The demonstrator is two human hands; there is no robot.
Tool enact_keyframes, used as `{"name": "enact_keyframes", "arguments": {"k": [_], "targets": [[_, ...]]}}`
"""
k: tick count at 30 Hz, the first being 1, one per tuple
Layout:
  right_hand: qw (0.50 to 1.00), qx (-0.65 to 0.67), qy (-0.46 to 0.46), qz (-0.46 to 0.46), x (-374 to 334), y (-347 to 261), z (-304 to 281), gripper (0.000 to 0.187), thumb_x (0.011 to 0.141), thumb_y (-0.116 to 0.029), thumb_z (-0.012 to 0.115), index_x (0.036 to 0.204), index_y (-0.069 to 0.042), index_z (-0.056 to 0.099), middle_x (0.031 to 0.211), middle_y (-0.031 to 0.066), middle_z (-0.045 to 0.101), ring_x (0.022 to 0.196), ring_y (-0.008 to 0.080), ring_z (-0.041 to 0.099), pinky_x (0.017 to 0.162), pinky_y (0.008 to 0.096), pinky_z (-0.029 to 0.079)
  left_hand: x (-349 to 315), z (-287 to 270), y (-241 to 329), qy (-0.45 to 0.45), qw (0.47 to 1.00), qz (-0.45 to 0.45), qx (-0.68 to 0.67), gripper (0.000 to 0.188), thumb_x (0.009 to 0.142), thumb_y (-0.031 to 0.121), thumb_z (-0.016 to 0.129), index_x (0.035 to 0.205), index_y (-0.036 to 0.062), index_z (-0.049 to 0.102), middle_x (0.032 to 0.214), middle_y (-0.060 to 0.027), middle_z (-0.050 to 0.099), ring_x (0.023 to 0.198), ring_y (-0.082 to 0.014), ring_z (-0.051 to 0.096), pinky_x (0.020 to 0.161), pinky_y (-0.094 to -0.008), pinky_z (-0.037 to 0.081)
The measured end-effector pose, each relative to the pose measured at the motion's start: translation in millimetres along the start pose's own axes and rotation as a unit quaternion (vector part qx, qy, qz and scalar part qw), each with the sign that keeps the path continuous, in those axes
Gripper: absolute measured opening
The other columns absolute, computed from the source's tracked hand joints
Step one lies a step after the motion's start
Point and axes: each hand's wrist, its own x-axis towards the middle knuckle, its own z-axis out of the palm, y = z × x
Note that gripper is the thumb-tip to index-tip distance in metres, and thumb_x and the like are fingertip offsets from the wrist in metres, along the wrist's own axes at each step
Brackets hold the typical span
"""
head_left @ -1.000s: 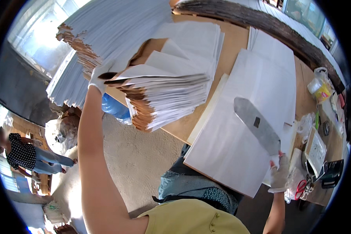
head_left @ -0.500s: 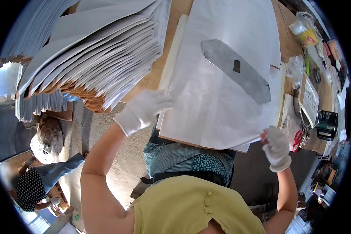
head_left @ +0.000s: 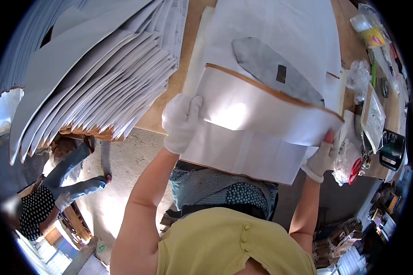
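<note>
A white paper sheet with a brown edge [head_left: 261,103] is lifted at its near end and curls away from me, partly covering a flat grey plate. My left hand [head_left: 181,121], in a white glove, is closed at the left side of the raised sheet. At its right corner, my gloved right hand [head_left: 320,158] pinches the sheet, a reddish fingertip showing on top. The grey plate [head_left: 266,62], long with cut corners and a dark rectangle in its middle, lies on the white paper stack [head_left: 248,153]. Part of each hand's fingers is hidden.
A fanned pile of folded white paper [head_left: 105,78] fills the left. On the wooden table's right are red-handled scissors [head_left: 355,171], a dark green box-like thing [head_left: 392,149], clear plastic bags [head_left: 359,73] and a yellow packet [head_left: 372,36]. Another person [head_left: 36,206] is at the lower left.
The sheet's near end has risen and folded away from me over part of the grey plate. My right hand moved inward with its corner; my left closed at the other side.
</note>
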Motion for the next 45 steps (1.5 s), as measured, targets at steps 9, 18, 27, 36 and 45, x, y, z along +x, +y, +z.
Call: {"name": "enact_keyframes", "arguments": {"k": [9,18,27,36,45], "targets": [[0.913,-0.377,-0.135,-0.075,31,9,29,0.025,0.104,-0.014,0.059,0.12,0.002,0.071,0.079,0.019,0.071,0.068,0.0218,0.067,0.066,0.0345,0.051,5,14,-25,-0.063,0.96,0.091,0.257,0.018,0.097,0.018,0.068,0.083,0.0072,0.066,0.076,-0.01,0.063,0.065,-0.0276,0.062,0.062,-0.0416,0.049],[0.882,-0.433,-0.163,-0.085,42,-6,36,0.035,0.106,-0.034,0.058,0.125,-0.006,0.069,0.088,0.0269,0.07,0.083,0.0432,0.07,0.075,0.0492,0.051,39,49,3,-0.157,0.9,0.38,0.143,0.044,0.085,0.022,0.075,0.123,0.0064,0.058,0.12,-0.012,0.057,0.119,-0.0344,0.055,0.101,-0.0566,0.041],[0.759,-0.441,-0.213,-0.43,-18,-20,155,0.038,0.09,-0.021,0.071,0.126,-0.007,0.067,0.129,0.0147,0.065,0.125,0.0353,0.059,0.106,0.0478,0.048,41,65,23,-0.169,0.93,0.3,0.127,0.052,0.078,0.04,0.079,0.113,0.0108,0.053,0.116,-0.0085,0.049,0.111,-0.0301,0.053,0.104,-0.0571,0.037],[0.826,-0.418,-0.21,-0.315,-20,-25,151,0.048,0.085,-0.025,0.073,0.128,-0.006,0.067,0.129,0.0173,0.064,0.127,0.0411,0.056,0.113,0.051,0.043,35,65,16,-0.143,0.921,0.334,0.14,0.049,0.08,0.036,0.079,0.114,0.0089,0.056,0.116,-0.0096,0.052,0.11,-0.033,0.055,0.107,-0.0589,0.038],[0.8,-0.484,-0.134,-0.328,26,-1,42,0.053,0.094,-0.029,0.063,0.142,-0.009,0.06,0.146,0.0192,0.055,0.139,0.0423,0.048,0.115,0.0528,0.039,34,61,18,-0.137,0.925,0.336,0.112,0.046,0.08,0.024,0.079,0.118,0.0076,0.058,0.119,-0.0112,0.055,0.111,-0.0348,0.056,0.108,-0.0544,0.04]]}}
